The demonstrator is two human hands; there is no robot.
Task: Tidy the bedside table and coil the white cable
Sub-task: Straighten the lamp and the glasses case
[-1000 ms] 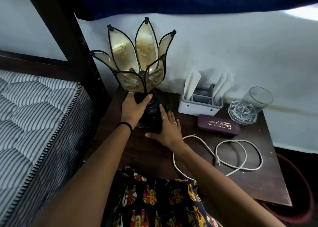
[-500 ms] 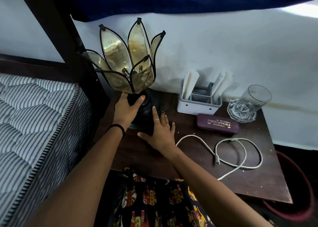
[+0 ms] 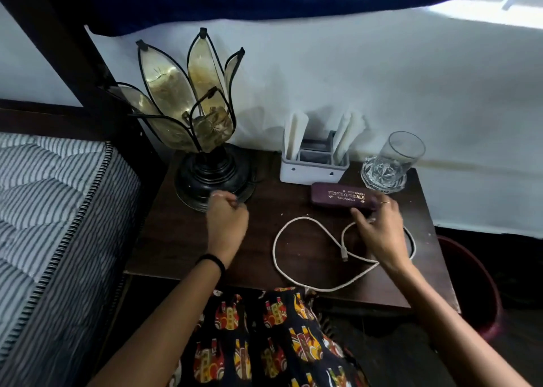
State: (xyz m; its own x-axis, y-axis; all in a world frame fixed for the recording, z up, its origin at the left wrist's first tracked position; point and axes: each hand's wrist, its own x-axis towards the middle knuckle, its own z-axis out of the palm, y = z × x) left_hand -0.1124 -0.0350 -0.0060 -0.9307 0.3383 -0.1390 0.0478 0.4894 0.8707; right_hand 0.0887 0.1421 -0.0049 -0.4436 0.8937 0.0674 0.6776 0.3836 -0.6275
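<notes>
I see the white cable point(image 3: 317, 239) lying loose on the dark bench point(image 3: 176, 239), in front of the lamp point(image 3: 202, 140) and off to its right; it makes one wide loop and a smaller one, with a plug end resting inside the crossing, and its nearest run reaches the bench's front edge. My left hand point(image 3: 226, 222) sits just in front of the lamp's black base, fingers curled into a loose fist and holding nothing that I can see; whether it touches the base I cannot tell. My right hand point(image 3: 379, 234) is well to the right of the lamp, over the smaller loop, fingers spread and reaching at the near edge of the purple case point(image 3: 343, 198); motion blur hides whether they have closed on it. Farther right of the lamp, against the wall, stands a white holder point(image 3: 311, 172) with folded papers; beyond that a glass point(image 3: 393, 160). Left of the lamp is the striped mattress point(image 3: 50, 210).
</notes>
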